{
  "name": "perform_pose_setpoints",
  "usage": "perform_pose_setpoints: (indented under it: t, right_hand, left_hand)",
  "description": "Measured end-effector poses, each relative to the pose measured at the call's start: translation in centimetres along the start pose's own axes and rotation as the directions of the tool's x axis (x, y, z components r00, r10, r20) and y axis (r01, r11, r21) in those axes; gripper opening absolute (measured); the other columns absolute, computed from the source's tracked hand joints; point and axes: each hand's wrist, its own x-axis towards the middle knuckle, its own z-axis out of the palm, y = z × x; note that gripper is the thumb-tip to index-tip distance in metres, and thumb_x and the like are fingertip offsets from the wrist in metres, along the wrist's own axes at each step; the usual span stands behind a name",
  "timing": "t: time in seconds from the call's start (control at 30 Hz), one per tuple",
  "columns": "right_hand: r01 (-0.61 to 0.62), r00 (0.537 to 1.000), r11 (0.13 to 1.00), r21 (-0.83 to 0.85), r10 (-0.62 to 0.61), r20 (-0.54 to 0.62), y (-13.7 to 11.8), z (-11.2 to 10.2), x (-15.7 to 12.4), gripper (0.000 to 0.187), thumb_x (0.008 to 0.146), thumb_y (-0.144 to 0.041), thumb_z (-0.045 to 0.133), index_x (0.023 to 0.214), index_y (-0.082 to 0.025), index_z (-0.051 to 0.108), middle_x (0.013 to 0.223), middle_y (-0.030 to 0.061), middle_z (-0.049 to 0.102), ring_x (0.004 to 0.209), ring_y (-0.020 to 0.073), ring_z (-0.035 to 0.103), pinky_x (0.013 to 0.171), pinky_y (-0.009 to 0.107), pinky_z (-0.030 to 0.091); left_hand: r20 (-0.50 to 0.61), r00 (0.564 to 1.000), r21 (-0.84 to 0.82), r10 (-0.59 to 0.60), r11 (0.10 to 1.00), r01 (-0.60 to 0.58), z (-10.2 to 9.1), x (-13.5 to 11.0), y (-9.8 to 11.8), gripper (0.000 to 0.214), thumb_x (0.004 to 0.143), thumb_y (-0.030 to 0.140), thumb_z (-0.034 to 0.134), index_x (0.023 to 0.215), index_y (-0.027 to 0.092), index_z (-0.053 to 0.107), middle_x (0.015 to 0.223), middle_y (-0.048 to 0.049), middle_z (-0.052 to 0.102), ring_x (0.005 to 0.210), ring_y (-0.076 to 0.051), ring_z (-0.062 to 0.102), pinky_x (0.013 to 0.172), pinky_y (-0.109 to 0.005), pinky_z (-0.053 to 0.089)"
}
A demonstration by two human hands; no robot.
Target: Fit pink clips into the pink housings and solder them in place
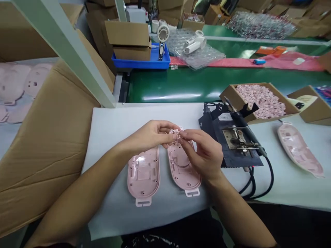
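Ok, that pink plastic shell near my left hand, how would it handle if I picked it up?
The pink plastic shell looks light for its size, being a thin hollow moulding. Its ribs suggest fair stiffness, though the end tab may be fragile.

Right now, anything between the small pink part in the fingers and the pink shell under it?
No separate object shows between them. The small pink part, pinched by the left hand and right hand, is over the pink plastic shell's upper end. Only the right hand overlaps that shell.

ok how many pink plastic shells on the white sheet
3: one shell below the left hand, one beside it under the right hand, one far right past the black machine
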Motion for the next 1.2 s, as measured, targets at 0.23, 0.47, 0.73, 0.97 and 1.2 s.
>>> perform_pose_setpoints:
  t: [0.23, 0.47, 0.73, 0.97, 1.2]
  right_hand:
    - [-0.173, 0.983, 0.98, 0.102, 0.178, -0.046, 0.55, -0.54, -0.52, 0.024, 0.089, -0.009, 0.068, 0.105, -0.026, 0.071, 0.098, 0.0023, 0.073, 0.091, 0.0197, 0.07, 0.084, 0.039, 0.059]
    - [-0.194, 0.973, 0.978, 0.08, 0.182, 0.142, 0.34, -0.75, -0.02, 0.029, 0.091, -0.021, 0.071, 0.119, -0.025, 0.067, 0.112, 0.0051, 0.068, 0.101, 0.0199, 0.066, 0.086, 0.038, 0.059]
    - [-0.209, 0.978, 0.976, 0.056, 0.209, -0.002, 0.5, -0.81, -0.29, 0.014, 0.094, -0.021, 0.068, 0.107, -0.025, 0.07, 0.098, 0.0019, 0.072, 0.086, 0.0169, 0.069, 0.076, 0.034, 0.059]
    - [-0.202, 0.979, 0.979, -0.016, 0.202, -0.013, 0.59, -0.84, -0.38, 0.011, 0.095, -0.024, 0.066, 0.105, -0.025, 0.071, 0.098, 0.0025, 0.073, 0.088, 0.0177, 0.07, 0.076, 0.034, 0.06]
    - [-0.193, 0.981, 0.981, -0.001, 0.192, -0.031, 0.53, -0.93, -0.43, 0.014, 0.094, -0.019, 0.067, 0.106, -0.026, 0.071, 0.098, 0.0012, 0.074, 0.086, 0.016, 0.069, 0.077, 0.032, 0.059]
  left_hand:
    - [-0.011, 1.0, 0.03, -0.012, 0.999, 0.013, 0.33, 0.16, -0.17, 0.016, 0.088, 0.013, 0.06, 0.102, 0.017, 0.066, 0.075, 0.0015, 0.063, 0.064, -0.008, 0.057, 0.063, -0.023, 0.047]
    - [0.003, 1.0, -0.061, 0.015, 0.998, -0.015, 0.97, 0.34, -0.39, 0.016, 0.089, 0.015, 0.066, 0.104, 0.015, 0.06, 0.079, 0.0003, 0.068, 0.07, -0.008, 0.062, 0.069, -0.023, 0.051]
    - [-0.041, 0.999, -0.048, 0.034, 0.998, -0.036, 0.78, 0.29, -0.53, 0.023, 0.082, 0.017, 0.077, 0.101, 0.015, 0.065, 0.091, -0.0058, 0.076, 0.084, -0.015, 0.072, 0.078, -0.027, 0.056]
    - [-0.053, 0.996, -0.027, 0.069, 0.997, -0.071, 0.77, 0.31, -0.58, 0.012, 0.087, 0.019, 0.072, 0.091, 0.015, 0.062, 0.078, -0.0036, 0.074, 0.075, -0.012, 0.07, 0.071, -0.024, 0.055]
    - [-0.205, 0.977, 0.013, 0.059, 0.998, -0.058, 0.91, 0.6, -0.55, 0.012, 0.087, 0.019, 0.066, 0.081, 0.015, 0.056, 0.089, -0.0058, 0.073, 0.076, -0.014, 0.072, 0.066, -0.024, 0.056]
